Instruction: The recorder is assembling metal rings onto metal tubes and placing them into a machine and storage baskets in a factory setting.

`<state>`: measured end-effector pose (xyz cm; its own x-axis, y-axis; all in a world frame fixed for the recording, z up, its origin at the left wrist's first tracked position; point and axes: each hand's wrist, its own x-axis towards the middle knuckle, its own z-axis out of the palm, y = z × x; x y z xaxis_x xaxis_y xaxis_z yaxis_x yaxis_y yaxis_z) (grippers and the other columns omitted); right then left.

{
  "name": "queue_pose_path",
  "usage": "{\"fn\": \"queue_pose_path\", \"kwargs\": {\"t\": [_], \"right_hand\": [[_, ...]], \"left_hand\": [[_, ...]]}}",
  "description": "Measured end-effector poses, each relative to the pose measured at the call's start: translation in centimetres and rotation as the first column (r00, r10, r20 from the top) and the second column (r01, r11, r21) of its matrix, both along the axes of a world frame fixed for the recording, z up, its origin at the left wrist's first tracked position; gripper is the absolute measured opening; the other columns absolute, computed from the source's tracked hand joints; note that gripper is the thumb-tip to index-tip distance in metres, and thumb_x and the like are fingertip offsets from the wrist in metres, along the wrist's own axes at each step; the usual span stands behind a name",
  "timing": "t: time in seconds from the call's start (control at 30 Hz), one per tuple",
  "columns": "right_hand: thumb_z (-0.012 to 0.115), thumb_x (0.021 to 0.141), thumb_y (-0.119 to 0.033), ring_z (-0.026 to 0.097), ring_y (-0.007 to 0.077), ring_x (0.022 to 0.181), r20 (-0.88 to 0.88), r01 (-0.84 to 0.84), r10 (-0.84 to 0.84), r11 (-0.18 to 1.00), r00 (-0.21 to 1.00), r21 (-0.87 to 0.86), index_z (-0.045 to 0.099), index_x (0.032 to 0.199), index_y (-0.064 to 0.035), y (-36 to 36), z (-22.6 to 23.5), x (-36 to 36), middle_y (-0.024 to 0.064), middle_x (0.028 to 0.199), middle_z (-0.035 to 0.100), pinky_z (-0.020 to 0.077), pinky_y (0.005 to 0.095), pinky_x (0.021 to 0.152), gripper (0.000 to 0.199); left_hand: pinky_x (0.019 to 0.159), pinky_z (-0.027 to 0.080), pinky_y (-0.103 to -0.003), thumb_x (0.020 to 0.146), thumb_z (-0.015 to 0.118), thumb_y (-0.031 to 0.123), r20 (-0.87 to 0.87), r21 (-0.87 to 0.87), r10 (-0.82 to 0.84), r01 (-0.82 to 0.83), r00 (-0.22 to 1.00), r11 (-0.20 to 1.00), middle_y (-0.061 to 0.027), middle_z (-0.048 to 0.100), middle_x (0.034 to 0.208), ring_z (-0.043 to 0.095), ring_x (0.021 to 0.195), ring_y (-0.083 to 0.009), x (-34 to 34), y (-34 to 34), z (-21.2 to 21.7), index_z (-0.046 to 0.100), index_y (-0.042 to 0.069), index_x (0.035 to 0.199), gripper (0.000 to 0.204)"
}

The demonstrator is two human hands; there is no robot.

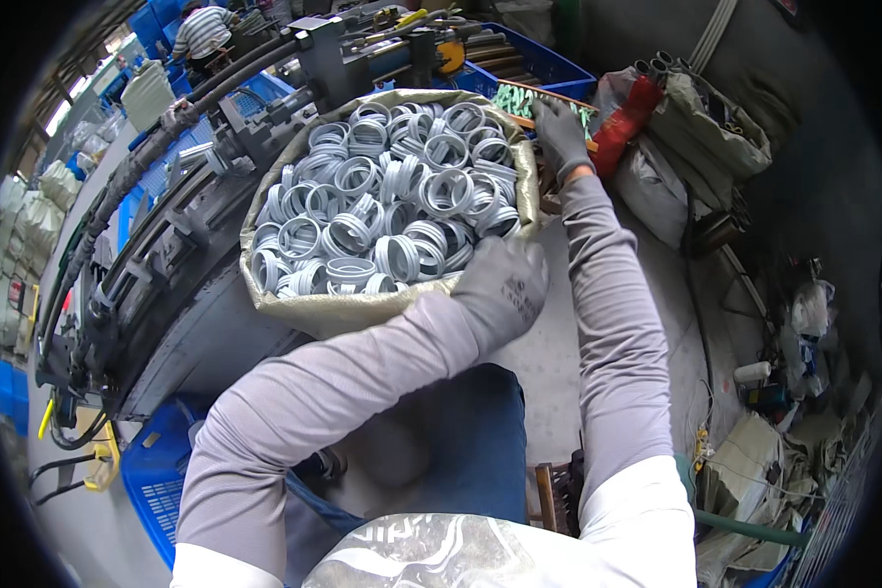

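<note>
A large pale-lined sack [363, 312] stands before me, filled with grey-white metal rings [448, 192]. My left hand [505, 284], in a grey glove, is at the sack's near right rim. Its fingers are curled, and whatever they may hold is hidden by the back of the hand. Further off to the right, my right hand [562, 139], also gloved in grey, lies over an orange-edged tray [521, 122]. Green and white pieces [515, 101] show beside its stretched fingers. I make out nothing gripped in it.
A dark machine with hoses [181, 211] curves along the left. Blue crates [549, 75] stand behind the tray. At right are a red bundle [629, 122] and stuffed sacks [701, 127]. A blue basket [157, 475] sits low at left. Another person [204, 34] is far back left.
</note>
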<state>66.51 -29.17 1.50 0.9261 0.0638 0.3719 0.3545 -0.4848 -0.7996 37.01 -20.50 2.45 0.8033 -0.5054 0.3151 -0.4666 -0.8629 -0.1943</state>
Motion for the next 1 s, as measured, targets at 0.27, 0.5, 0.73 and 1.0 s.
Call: {"fn": "queue_pose_path", "kwargs": {"t": [0.27,0.5,0.73,1.0], "right_hand": [[0.059,0.102,-0.037,0.07,0.0368,0.118,-0.053,-0.368,0.451,0.651,0.891,-0.664,0.072,0.132,-0.016,8.1,1.3,5.6,0.0196,0.131,0.071,0.0535,0.0404,0.103,0.039],[0.053,0.098,-0.048,0.064,0.0394,0.127,-0.3,-0.31,0.134,0.669,0.944,-0.676,0.074,0.124,-0.0059,3.8,-3.1,11.2,0.0237,0.136,0.067,0.0492,0.0434,0.109,0.054],[0.065,0.095,-0.05,0.075,0.0236,0.084,-0.092,0.14,-0.143,0.989,0.985,-0.046,0.08,0.11,-0.0033,0.1,2.6,-7.5,0.0125,0.088,0.078,0.0564,0.0415,0.081,0.051],[0.062,0.097,-0.051,0.075,0.0296,0.095,-0.253,-0.12,0.038,0.941,0.967,-0.316,0.077,0.111,-0.0006,-3.0,1.6,-18.2,0.0182,0.098,0.077,0.057,0.0392,0.084,0.055]], "left_hand": [[0.082,0.054,-0.043,0.094,0.056,0.013,-0.257,-0.351,-0.133,0.035,0.957,0.936,-0.0197,0.063,0.105,0.064,0.092,-0.0343,-1.1,0.5,-3.7,0.066,-0.004,0.109,0.025],[0.089,0.05,-0.044,0.09,0.058,0.019,-0.192,-0.09,-0.385,0.374,0.903,0.923,-0.0123,0.062,0.102,0.061,0.093,-0.0283,-1.3,1.1,-3.9,0.07,-0.003,0.112,0.034],[0.106,0.048,-0.049,0.089,0.062,0.019,-0.042,-0.277,-0.368,0.343,0.929,0.897,-0.0115,0.065,0.119,0.062,0.115,-0.0306,-7.5,5.0,-1.8,0.071,0.005,0.119,0.035],[0.087,0.053,-0.042,0.091,0.066,0.021,-0.08,-0.012,0.297,-0.299,0.952,0.954,-0.0068,0.071,0.104,0.069,0.1,-0.0259,-7.3,7.7,2.4,0.071,0.011,0.106,0.019]]}}
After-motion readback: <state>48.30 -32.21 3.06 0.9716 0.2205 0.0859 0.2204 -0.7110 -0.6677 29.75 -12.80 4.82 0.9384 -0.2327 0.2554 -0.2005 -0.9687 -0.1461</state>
